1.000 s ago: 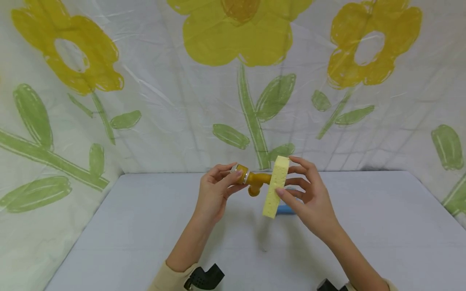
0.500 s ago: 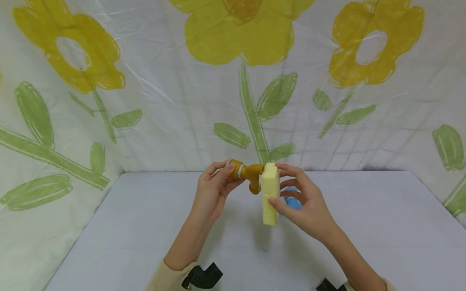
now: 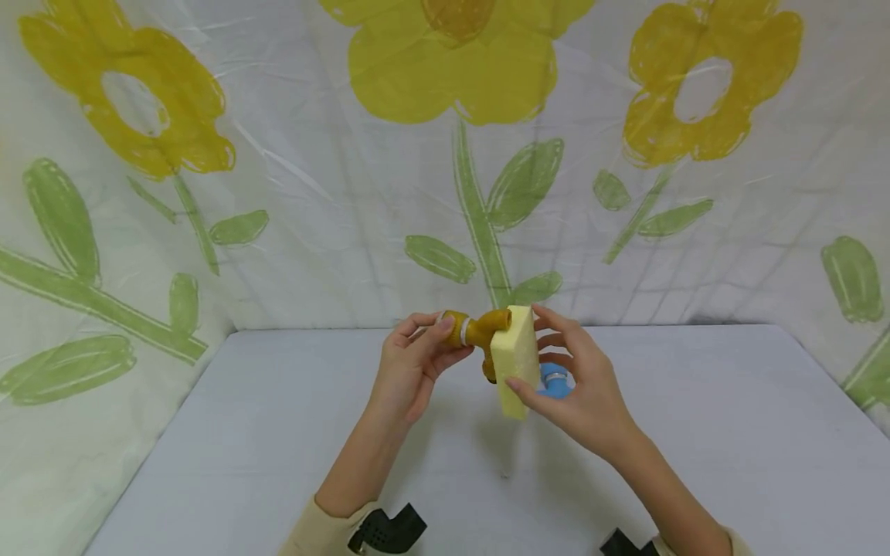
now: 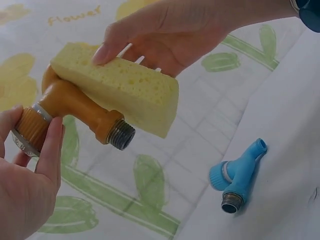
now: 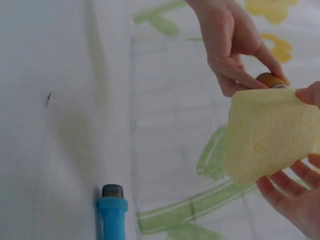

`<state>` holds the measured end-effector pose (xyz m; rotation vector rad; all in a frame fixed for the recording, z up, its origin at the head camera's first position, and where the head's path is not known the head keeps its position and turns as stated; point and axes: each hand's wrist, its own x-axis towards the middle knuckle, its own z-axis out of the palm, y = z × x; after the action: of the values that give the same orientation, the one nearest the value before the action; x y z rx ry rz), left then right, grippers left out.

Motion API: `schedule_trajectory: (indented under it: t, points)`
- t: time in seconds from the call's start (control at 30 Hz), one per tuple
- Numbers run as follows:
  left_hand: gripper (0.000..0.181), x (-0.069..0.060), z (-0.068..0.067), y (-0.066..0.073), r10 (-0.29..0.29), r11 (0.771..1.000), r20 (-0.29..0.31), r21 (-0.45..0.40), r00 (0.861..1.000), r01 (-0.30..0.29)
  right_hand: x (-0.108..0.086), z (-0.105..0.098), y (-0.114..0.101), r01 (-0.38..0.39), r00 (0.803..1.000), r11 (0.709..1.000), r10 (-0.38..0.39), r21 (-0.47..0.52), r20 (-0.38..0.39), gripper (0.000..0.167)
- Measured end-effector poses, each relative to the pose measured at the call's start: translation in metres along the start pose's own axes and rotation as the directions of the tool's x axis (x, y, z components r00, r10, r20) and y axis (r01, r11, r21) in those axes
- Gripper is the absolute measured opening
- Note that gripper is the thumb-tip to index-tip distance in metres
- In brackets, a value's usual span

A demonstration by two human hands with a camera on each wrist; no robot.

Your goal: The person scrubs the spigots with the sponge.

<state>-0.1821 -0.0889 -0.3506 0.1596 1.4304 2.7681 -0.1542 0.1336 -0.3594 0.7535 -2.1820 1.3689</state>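
Observation:
An orange-yellow faucet [image 3: 480, 330] with a silver ring and a threaded metal end is held above the table by my left hand [image 3: 413, 363], whose thumb and fingers pinch its ribbed knob. My right hand [image 3: 584, 386] grips a pale yellow sponge [image 3: 518, 359] between thumb and fingertips. The sponge's broad side lies against the faucet's body in the left wrist view [image 4: 115, 85]. From the right wrist view, the sponge [image 5: 272, 135] hides most of the faucet [image 5: 271, 80]; only its knob end shows.
On the table [image 3: 278, 432] behind my right hand lies a blue faucet [image 3: 555, 380], partly hidden in the head view. A white sheet [image 3: 299, 255] painted with yellow flowers and green leaves hangs behind the table.
The sponge has turned so its broad face shows more, and it has shifted slightly left. The orange-yellow faucet has rotated in my left hand. More of the blue faucet is visible now.

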Motion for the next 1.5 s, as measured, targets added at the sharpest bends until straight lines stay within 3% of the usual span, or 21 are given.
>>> schedule_trajectory:
  t: [0.23, 0.37, 0.63, 0.93, 1.07, 1.23, 1.5]
  points:
    - [0.022, 0.0002, 0.0011, -0.0019, 0.030, 0.999, -0.030, 0.019, 0.999, -0.030, -0.0011, -0.0012, -0.0012, 0.029, 0.999, 0.999, -0.030, 0.029, 0.039, 0.086]
    - [0.021, 0.0009, 0.0009, -0.0025, 0.032, 0.999, -0.011, 0.032, 0.999, -0.032, -0.0004, -0.0028, -0.0015, 0.040, 0.999, 0.999, -0.040, 0.022, 0.023, 0.087]
    - [0.022, 0.0007, 0.0008, -0.0033, 0.019, 0.999, 0.004, 0.034, 1.000, -0.019, 0.0003, -0.0043, 0.0021, -0.016, 1.000, 1.000, 0.016, 0.003, 0.008, 0.083]
    - [0.022, 0.0016, -0.0009, -0.0033, 0.007, 1.000, 0.012, 0.026, 1.000, -0.007, 0.0009, -0.0054, -0.0016, 0.024, 0.999, 0.999, -0.025, 0.046, 0.026, 0.084]
    - [0.024, 0.0014, -0.0003, -0.0036, 0.004, 1.000, 0.034, 0.027, 0.999, -0.005, 0.0012, -0.0069, 0.0006, -0.004, 1.000, 0.999, 0.004, 0.044, 0.012, 0.083]
    - [0.024, 0.0011, 0.0003, -0.0048, 0.013, 1.000, 0.011, 0.018, 1.000, -0.013, 0.0007, -0.0065, 0.0013, -0.036, 0.999, 0.998, 0.034, 0.045, 0.039, 0.081]
    - [0.021, 0.0031, 0.0006, -0.0022, -0.017, 1.000, -0.058, -0.018, 0.998, 0.016, 0.0021, -0.0087, 0.0006, -0.151, 0.975, 0.988, 0.149, 0.003, 0.166, 0.073]
